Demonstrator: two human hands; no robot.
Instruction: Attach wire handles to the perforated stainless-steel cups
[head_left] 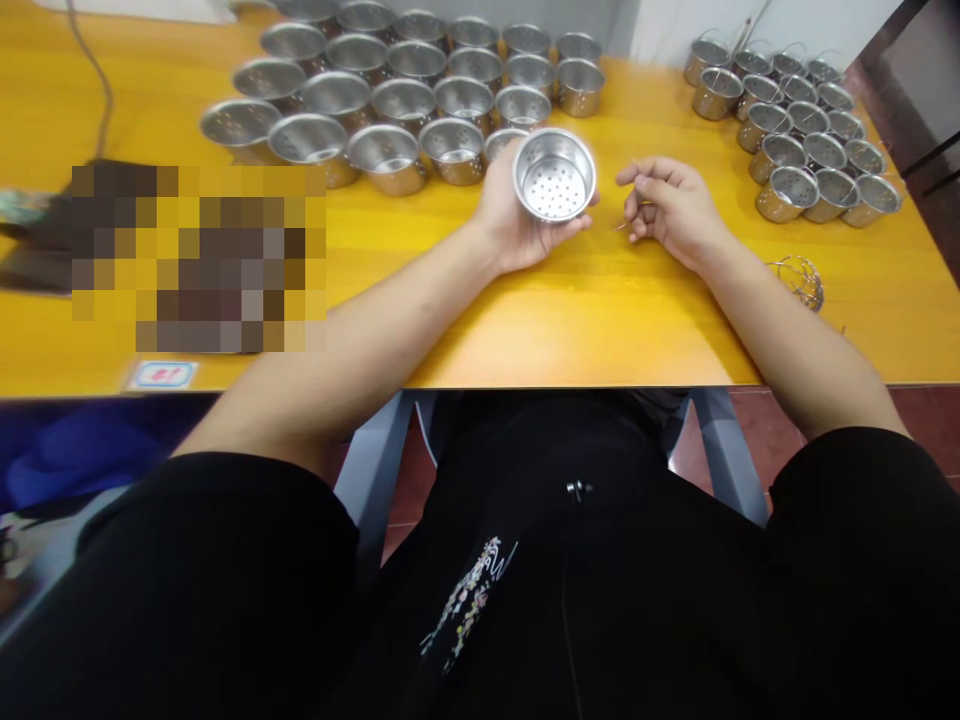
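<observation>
My left hand [510, 215] is wrapped round a perforated stainless steel strainer cup [555, 175], its open mouth tilted towards me so that the holes in its bottom show. To the right of the cup, apart from it, my right hand [667, 205] is closed in a pinch. A thin wire [621, 226] pokes out below its fingertips; most of it is hidden by the fingers. Beyond my left hand stand rows of similar strainer cups [386, 155], without handles as far as I can see.
At the right stand more strainer cups [786, 195] with thin wire handles. Nearer me lies a small heap of bent wires [801, 282] on the yellow table [600, 340]. A dark object, partly pixelated, sits at the left, with a label [163, 375] by the front edge.
</observation>
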